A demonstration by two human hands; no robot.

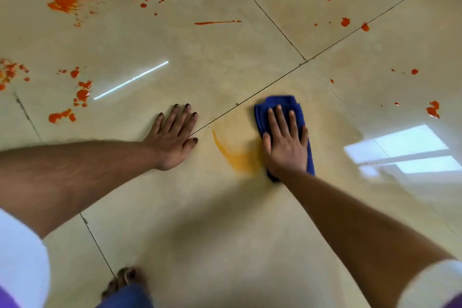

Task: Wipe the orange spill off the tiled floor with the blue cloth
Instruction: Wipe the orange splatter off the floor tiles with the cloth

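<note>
A folded blue cloth [281, 104] lies on the glossy beige tiled floor [212, 207] at centre right. My right hand [285, 142] presses flat on it, fingers straight and spread. Just left of the cloth a smeared orange arc [235, 155] marks the tile. My left hand [175, 136] rests flat on the floor left of the smear, palm down. Orange splatters dot the floor farther out: a large splash [62, 4] at far left, blobs [82, 94] at left, a thin streak [216, 22] at top centre, and drops [433, 109] at right.
Dark grout lines [275, 81] cross near the cloth. A bare foot [125, 280] and a blue trouser leg show at the bottom edge. A window's reflection [402, 150] shines on the tile at right.
</note>
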